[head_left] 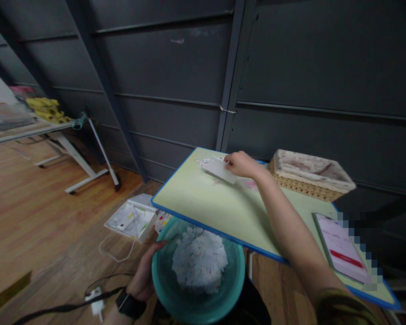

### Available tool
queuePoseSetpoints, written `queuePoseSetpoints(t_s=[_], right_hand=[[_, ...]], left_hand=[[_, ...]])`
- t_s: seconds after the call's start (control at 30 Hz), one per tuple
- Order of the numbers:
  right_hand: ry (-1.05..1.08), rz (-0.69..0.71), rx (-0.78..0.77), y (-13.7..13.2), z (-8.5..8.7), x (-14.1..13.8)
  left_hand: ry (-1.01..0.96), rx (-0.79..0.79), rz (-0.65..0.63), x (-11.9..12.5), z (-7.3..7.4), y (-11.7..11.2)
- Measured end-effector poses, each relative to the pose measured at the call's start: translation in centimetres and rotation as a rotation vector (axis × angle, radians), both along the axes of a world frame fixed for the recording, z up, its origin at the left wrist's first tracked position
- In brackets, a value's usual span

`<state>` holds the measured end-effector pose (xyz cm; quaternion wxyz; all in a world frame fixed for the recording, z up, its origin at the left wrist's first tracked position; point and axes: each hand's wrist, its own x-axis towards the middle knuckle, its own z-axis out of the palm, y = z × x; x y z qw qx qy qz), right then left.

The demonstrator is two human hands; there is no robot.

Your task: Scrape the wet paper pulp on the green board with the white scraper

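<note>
Card (218, 169): white, lying tilted at the far edge of the table (206, 203), near its far left corner. I see the right hand (241, 164) grasping the card's right end, fingers curled over it, arm stretched across the tabletop. A few scraps (201, 162) lie on the table touching the card's far side; a faint pink patch sits just right of the hand.

Bowl (162, 275): teal, round, held below the table's near edge, its far rim tucked under that edge. Inside it, a pile (199, 262) of white paper bits, heaped at the middle. Left hand (145, 275) grips the bowl's left rim, thumb over the lip; a black watch (130, 304) on that wrist.

Basket (338, 189): wicker, cloth-lined, at the table's far right, just beside the right forearm.

Phone (341, 248): flat on the table's right end, screen lit, near the near edge.

Box (131, 219): white, on the wood floor left of the table, a cable trailing from it. Plug (95, 300) farther left of the bowl, on the floor.
</note>
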<state>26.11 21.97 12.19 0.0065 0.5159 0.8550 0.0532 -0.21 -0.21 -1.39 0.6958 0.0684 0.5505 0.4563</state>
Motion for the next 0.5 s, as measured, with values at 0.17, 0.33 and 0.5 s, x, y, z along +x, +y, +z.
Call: queuePoseSetpoints(t_s=[0.17, 0.33, 0.5], right_hand=[[-0.001, -0.001, 0.096, 0.2, -1.9, -1.6], [-0.028, 0.012, 0.093, 0.2, -3.7, -3.1], [-0.088, 0.062, 0.067, -0.5, -3.6, -3.6]], left_hand=[[-0.001, 0.024, 0.016, 0.0, -0.1, 0.0], [-0.047, -0.001, -0.005, -0.2, -0.2, 0.0], [-0.096, 0.007, -0.028, -0.5, -0.8, 0.0]])
